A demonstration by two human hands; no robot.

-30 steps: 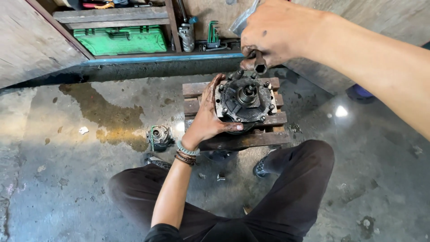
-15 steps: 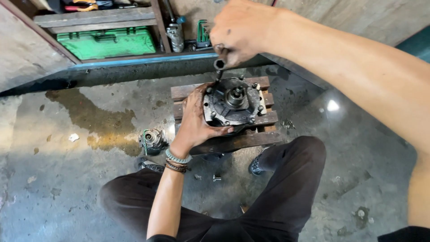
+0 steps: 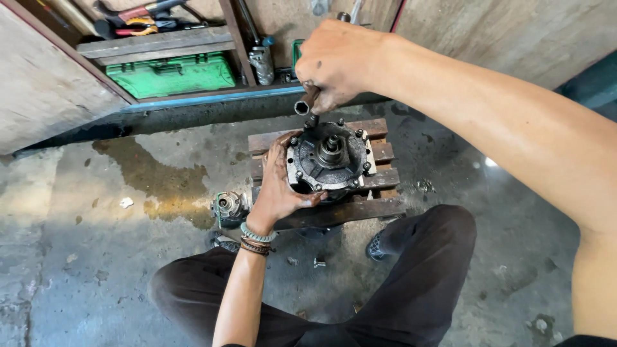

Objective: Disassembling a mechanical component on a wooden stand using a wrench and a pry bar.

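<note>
Concrete floor (image 3: pixel 77 283) with an oily stain, and one small wooden pallet (image 3: pixel 379 183) in the middle carrying one round metal pump housing (image 3: pixel 329 160) with bolts around its rim. Left hand (image 3: pixel 277 186) wraps around the housing's left edge, holding it steady. Right hand (image 3: pixel 337 61) sits just above the far edge, closed around one socket wrench (image 3: pixel 306 106) that stands on a rim bolt. One smaller metal part (image 3: pixel 229 207) lies on the floor just left of the pallet. Far back, one green toolbox (image 3: pixel 170 74) sits shut under a shelf with pliers (image 3: pixel 138 27), contents hidden.
</note>
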